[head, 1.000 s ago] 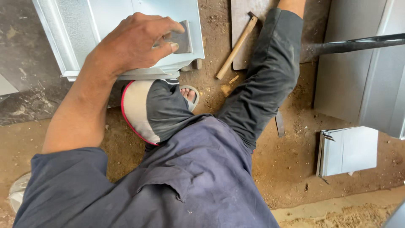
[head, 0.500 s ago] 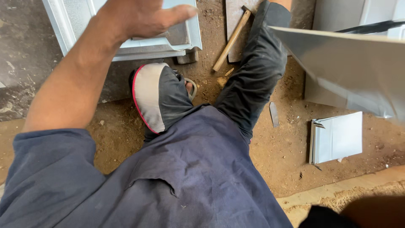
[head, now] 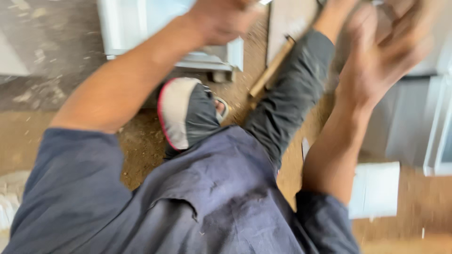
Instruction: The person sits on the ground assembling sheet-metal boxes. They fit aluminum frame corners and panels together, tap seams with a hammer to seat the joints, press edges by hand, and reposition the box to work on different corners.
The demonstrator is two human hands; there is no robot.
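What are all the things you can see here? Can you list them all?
metal frame: one, white-grey, top left on the ground, under the left hand
wooden handle: one, tan, top middle, lying beside the dark trouser leg
flat white piece: one, white, on the dirt at lower right
grey panels: blurred, grey, right edge
dirt ground: brown
shoe: one, grey and white with red edge, centre
left hand: on the metal frame, top
right hand: raised, blurred, top right

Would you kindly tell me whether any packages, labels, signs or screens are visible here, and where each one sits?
None can be made out; the picture is motion-blurred.
Folded sheet-metal piece: on the dirt floor at right, flat, rectangular, pale grey-white, no visible label.
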